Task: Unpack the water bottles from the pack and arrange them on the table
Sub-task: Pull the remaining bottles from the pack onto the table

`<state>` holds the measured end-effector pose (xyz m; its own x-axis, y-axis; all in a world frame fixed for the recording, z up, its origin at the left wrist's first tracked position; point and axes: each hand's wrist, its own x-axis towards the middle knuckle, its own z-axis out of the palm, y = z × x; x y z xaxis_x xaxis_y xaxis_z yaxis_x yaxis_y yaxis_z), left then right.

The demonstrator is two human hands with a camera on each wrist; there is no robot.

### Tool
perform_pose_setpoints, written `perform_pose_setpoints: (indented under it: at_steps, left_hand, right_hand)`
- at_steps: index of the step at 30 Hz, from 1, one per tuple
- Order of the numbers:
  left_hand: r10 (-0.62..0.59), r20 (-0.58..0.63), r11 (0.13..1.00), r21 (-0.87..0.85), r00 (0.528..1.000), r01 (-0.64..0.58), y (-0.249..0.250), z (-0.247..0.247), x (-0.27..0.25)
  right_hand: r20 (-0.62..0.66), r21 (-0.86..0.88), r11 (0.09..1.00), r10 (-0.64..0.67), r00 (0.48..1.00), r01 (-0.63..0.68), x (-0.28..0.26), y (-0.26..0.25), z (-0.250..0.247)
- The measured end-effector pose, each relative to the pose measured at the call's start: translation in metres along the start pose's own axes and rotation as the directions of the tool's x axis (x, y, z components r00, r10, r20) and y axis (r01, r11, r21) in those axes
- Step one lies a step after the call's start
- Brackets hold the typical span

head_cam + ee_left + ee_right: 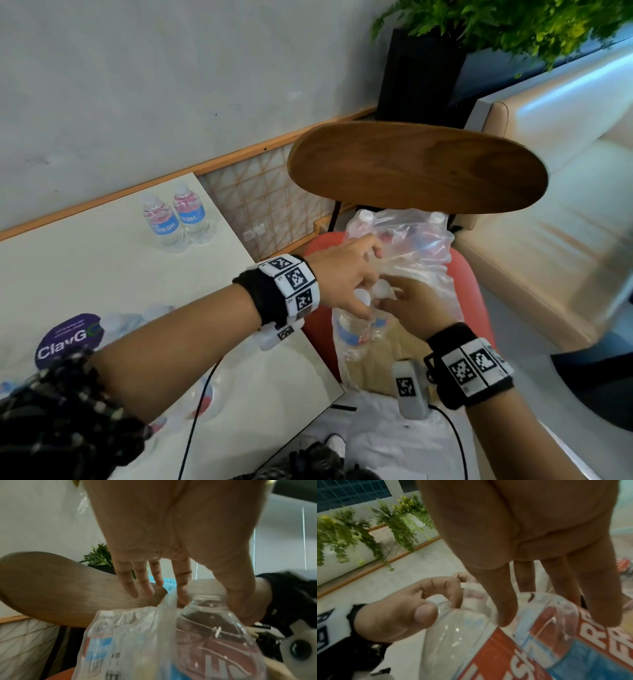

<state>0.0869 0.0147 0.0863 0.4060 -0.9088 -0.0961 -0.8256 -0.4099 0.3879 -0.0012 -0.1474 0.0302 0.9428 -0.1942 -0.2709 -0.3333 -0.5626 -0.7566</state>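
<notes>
A torn clear plastic pack (pixel 416 236) of water bottles lies on a red chair seat (pixel 467 274). My left hand (pixel 363 305) pinches the white cap of one bottle (pixel 216 631) between thumb and forefinger; its other fingers (pixel 142 582) are straight. My right hand (pixel 387 298) is beside it, thumb and fingers (pixel 600 607) curled round the top of a second red-and-blue labelled bottle (pixel 556 626). More bottles (pixel 97 632) remain inside the wrap. Two bottles (pixel 176 219) stand upright side by side on the white table (pixel 85 270), near its far edge.
The chair's wooden backrest (pixel 414 168) rises just behind the pack. The table's corner (pixel 329 380) is close to the chair on the left, with a purple sticker (pixel 68 337) and crumpled plastic (pixel 130 322) on it. A cream sofa (pixel 548 212) is to the right.
</notes>
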Motion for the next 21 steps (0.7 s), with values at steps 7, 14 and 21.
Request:
perform_pose_setpoints:
  at_steps: [7,14,21]
  left_hand:
    - [-0.109,0.135,0.974,-0.183,0.985,0.133,-0.005,-0.039,-0.055]
    - [-0.348,0.120,0.916,-0.166,0.930,0.365,-0.030,-0.051,-0.095]
    - [-0.495,0.140,0.869,0.072,0.857,0.490,-0.058,-0.018,-0.118]
  right_hand:
    - [0.149,0.084,0.984,-0.169,0.974,0.158,-0.038,-0.036,-0.004]
    - [0.348,0.176,0.957,-0.278,0.895,0.229,-0.072,-0.084,0.016]
    - [0.363,0.090,0.951,-0.307,0.880,0.294,-0.053,-0.080,0.128]
